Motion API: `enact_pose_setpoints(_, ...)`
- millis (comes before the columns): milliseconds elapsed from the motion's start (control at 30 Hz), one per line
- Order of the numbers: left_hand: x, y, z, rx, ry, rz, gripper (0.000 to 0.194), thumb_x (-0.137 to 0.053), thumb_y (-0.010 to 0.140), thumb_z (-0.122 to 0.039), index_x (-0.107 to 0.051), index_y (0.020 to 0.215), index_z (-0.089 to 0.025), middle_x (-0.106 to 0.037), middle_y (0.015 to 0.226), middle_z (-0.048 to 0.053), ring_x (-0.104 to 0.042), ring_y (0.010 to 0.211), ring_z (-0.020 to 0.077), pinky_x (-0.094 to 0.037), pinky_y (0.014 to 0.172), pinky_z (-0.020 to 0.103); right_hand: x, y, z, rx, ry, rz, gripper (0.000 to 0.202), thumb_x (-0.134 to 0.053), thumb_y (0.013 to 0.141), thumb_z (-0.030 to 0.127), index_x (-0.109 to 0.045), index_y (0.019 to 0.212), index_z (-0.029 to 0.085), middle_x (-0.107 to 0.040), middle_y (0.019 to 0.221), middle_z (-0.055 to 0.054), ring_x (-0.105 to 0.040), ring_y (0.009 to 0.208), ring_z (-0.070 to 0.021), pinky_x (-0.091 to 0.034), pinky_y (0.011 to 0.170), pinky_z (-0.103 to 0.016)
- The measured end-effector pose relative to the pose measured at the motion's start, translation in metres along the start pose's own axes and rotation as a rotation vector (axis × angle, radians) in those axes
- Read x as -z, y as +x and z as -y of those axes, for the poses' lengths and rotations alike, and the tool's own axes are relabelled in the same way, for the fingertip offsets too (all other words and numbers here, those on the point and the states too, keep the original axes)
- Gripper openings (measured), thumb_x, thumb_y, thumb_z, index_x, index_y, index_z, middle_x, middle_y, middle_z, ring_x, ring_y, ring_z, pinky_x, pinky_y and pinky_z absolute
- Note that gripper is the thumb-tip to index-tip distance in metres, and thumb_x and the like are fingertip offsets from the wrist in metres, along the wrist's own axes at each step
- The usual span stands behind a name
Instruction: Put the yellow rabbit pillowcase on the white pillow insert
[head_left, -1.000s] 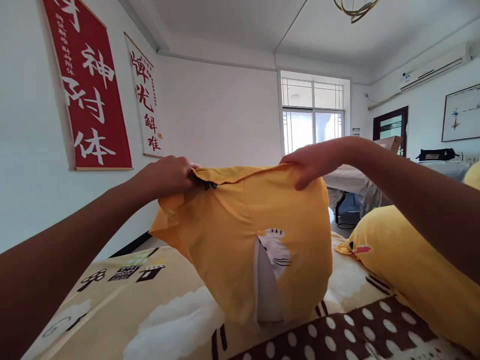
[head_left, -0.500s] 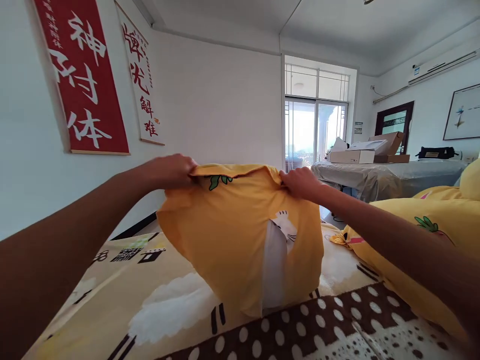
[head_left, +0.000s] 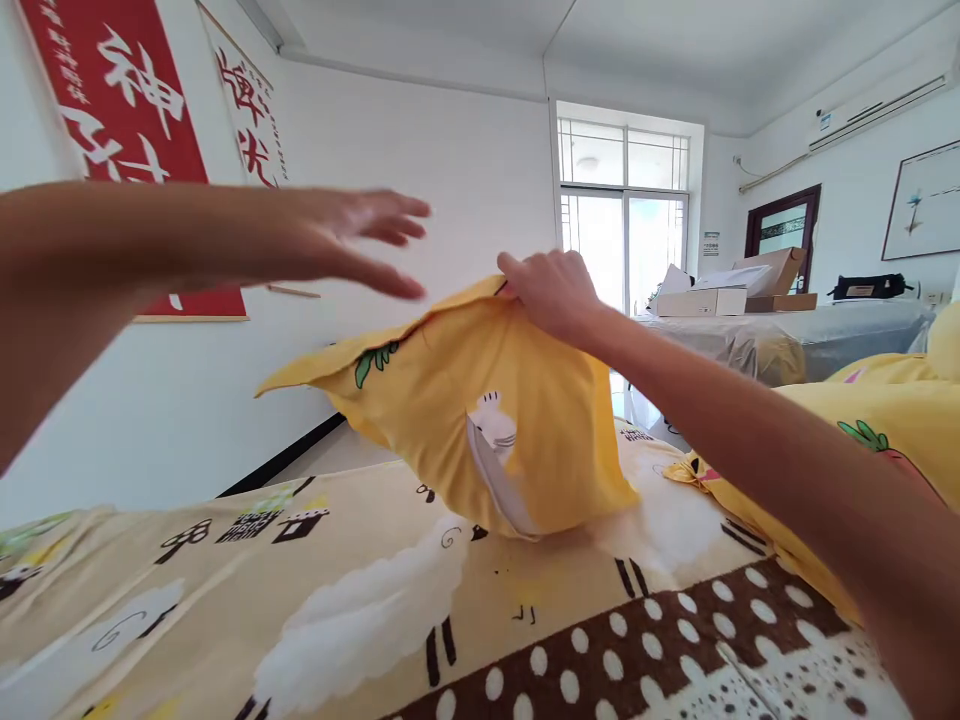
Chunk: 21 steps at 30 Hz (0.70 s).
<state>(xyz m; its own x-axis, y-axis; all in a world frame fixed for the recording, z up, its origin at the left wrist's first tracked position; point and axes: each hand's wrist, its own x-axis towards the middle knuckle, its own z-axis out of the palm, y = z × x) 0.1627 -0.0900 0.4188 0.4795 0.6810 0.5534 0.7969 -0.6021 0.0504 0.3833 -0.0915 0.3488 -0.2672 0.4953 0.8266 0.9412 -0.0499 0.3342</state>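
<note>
A yellow pillowcase with a white cat print and a green leaf print hangs from my right hand, whose fingers pinch its top edge. Its bottom hangs just over or on the patterned bedspread; I cannot tell whether it touches. The left corner of the cloth droops out to the side. Above that corner, my left hand is in the air with fingers apart, touching nothing and slightly blurred.
A sheep-print bedspread with a brown dotted border lies below. Plump yellow pillows rest on the right. Behind stands a plastic-covered table with an open carton and a black bag. A red scroll hangs on the left wall.
My left hand has let go of the pillowcase and risen. The right hand has lifted its edge up and slightly left, and the cloth's left side has dropped into a slant.
</note>
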Motion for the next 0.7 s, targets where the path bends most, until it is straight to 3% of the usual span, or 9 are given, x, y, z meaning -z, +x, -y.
enact_pose_setpoints(100,-0.039,-0.001,-0.018,-0.147,0.144,0.207,0.11,-0.072,0.051,-0.055,-0.022,0.144,-0.023,-0.044,0.14,0.009,-0.043,0.125,0.0301,-0.035,0.102,0.041,-0.017,-0.001,0.007,0.021,0.03,-0.014,0.015,-0.044,0.08,0.007,-0.054,0.087,0.015,-0.058,0.074,-0.007,-0.052,0.073,-0.0201,-0.03,0.069,-0.032)
enact_pose_setpoints(167,-0.067,0.005,-0.025,-0.15,0.167,0.156,0.093,-0.071,0.053,-0.053,-0.039,0.133,-0.019,-0.056,0.125,0.01,-0.053,0.112,0.0298,-0.042,0.092,0.037,-0.017,0.002,0.015,0.084,0.061,-0.079,0.014,-0.044,0.08,0.006,-0.055,0.084,0.015,-0.059,0.079,-0.008,-0.051,0.081,-0.0216,-0.031,0.074,-0.034)
enact_pose_setpoints(233,-0.09,0.011,-0.027,-0.102,0.066,0.023,0.054,-0.064,0.062,-0.048,-0.056,0.106,-0.018,-0.064,0.096,0.007,-0.059,0.086,0.0255,-0.045,0.072,0.032,-0.013,0.005,0.023,0.155,0.097,-0.127,0.013,-0.045,0.08,0.007,-0.055,0.083,0.015,-0.059,0.086,-0.009,-0.049,0.091,-0.0232,-0.031,0.079,-0.036)
enact_pose_setpoints(300,-0.104,0.016,-0.024,-0.076,-0.064,-0.091,0.026,-0.058,0.067,-0.041,-0.057,0.077,-0.018,-0.059,0.072,0.003,-0.052,0.067,0.0184,-0.039,0.06,0.029,-0.008,0.007,0.026,0.192,0.171,-0.133,0.012,-0.049,0.08,0.01,-0.057,0.088,0.014,-0.059,0.097,-0.01,-0.046,0.098,-0.0241,-0.031,0.084,-0.037)
enact_pose_setpoints(367,-0.109,0.017,-0.019,-0.068,-0.156,-0.104,0.023,-0.057,0.068,-0.039,-0.051,0.062,-0.017,-0.05,0.06,0.0,-0.042,0.059,0.0132,-0.033,0.056,0.027,-0.006,0.005,0.02,0.148,0.324,-0.124,0.025,-0.057,0.08,0.02,-0.055,0.104,0.015,-0.056,0.109,-0.01,-0.045,0.102,-0.0244,-0.031,0.089,-0.04)
enact_pose_setpoints(433,-0.107,0.016,-0.012,-0.059,-0.227,-0.055,0.025,-0.058,0.067,-0.041,-0.053,0.064,-0.017,-0.047,0.061,-0.001,-0.039,0.06,0.0116,-0.031,0.056,0.026,-0.01,-0.002,0.005,0.039,0.551,-0.07,0.061,-0.066,0.075,0.034,-0.041,0.128,0.016,-0.05,0.12,-0.011,-0.045,0.107,-0.0247,-0.032,0.093,-0.043)
enact_pose_setpoints(500,-0.104,0.014,-0.006,-0.027,-0.271,-0.043,0.028,-0.058,0.067,-0.045,-0.058,0.071,-0.017,-0.049,0.065,-0.001,-0.042,0.064,0.0124,-0.032,0.059,0.026,-0.023,-0.017,-0.015,-0.04,0.807,0.098,0.095,-0.072,0.068,0.041,-0.019,0.143,0.019,-0.047,0.127,-0.012,-0.045,0.113,-0.0247,-0.034,0.096,-0.043)
enact_pose_setpoints(567,-0.102,0.011,0.0,0.017,-0.277,-0.113,0.031,-0.057,0.067,-0.046,-0.058,0.072,-0.016,-0.049,0.068,-0.001,-0.043,0.068,0.0131,-0.033,0.062,0.026,-0.047,-0.039,-0.034,-0.019,1.022,0.378,0.107,-0.074,0.065,0.042,-0.007,0.146,0.02,-0.048,0.13,-0.012,-0.045,0.119,-0.0237,-0.038,0.096,-0.039)
enact_pose_setpoints(700,-0.096,0.006,0.012,0.127,-0.273,-0.469,0.033,-0.054,0.071,-0.045,-0.043,0.061,-0.016,-0.033,0.063,-0.002,-0.031,0.065,0.0097,-0.027,0.059,0.025,-0.115,-0.106,-0.053,0.101,0.962,0.839,0.097,-0.078,0.058,0.034,-0.029,0.141,0.02,-0.048,0.135,-0.011,-0.043,0.125,-0.0268,-0.032,0.105,-0.04)
